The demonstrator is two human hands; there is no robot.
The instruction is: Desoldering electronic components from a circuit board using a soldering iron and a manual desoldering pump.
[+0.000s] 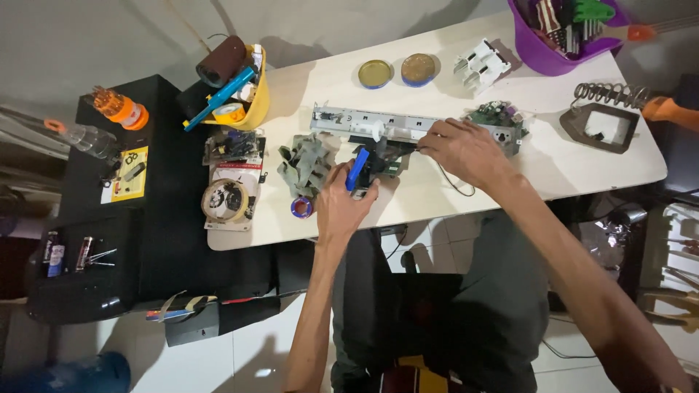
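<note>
Left hand: my left hand (pixel 341 206) is closed around a blue-handled tool (pixel 356 169), its handle standing up out of my grip.
Right hand: my right hand (pixel 460 149) lies fingers-down on the right part of a long metal rail assembly (pixel 364 122); I cannot tell whether the fingertips pinch anything.
Rail assembly: it runs crosswise just beyond both hands, with a white part at its middle and dark parts under it between my hands.
Circuit board: a green circuit board (pixel 501 116) sits just past my right hand, touching the rail's end.
Cloth: a crumpled grey-green cloth (pixel 306 164) lies just left of my left hand.
Tape roll: a small purple tape roll (pixel 301 207) rests beside my left wrist.
Tins: two round tins (pixel 397 71) stand beyond the rail.
Soldering stand: a soldering iron stand (pixel 604 120) sits well right of my right hand.
</note>
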